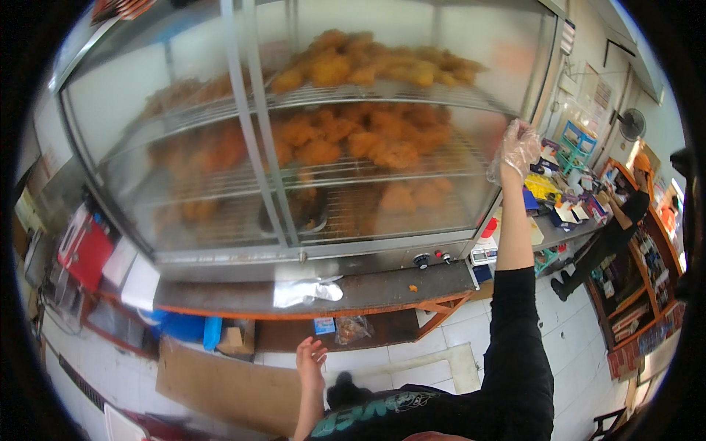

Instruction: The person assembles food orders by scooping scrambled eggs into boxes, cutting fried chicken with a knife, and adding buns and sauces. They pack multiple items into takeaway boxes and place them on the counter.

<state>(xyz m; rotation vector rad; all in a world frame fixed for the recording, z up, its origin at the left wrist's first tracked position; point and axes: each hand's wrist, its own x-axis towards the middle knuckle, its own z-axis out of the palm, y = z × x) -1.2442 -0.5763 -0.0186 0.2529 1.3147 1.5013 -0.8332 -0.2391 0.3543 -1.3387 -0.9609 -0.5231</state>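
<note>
A steel-framed food warmer cabinet (353, 253) with sliding glass doors fills the upper part of the view. Behind its misted glass, pieces of fried chicken (320, 151) are piled on wire racks (434, 176). My right hand (517, 151), in a clear plastic glove, is raised to the right edge of the sliding glass door (482, 121). Its fingers are bent in against the frame there. Low in front of me, my bare left hand (310, 360) holds nothing, its fingers loosely curled and apart.
A ledge (382, 290) below the cabinet carries metal tongs (331, 291) on white paper. Its lower shelf (279, 334) holds a small blue box and a plastic bag. Cardboard (228, 382) lies at the lower left. Another person (618, 228) stands at a cluttered counter on the right.
</note>
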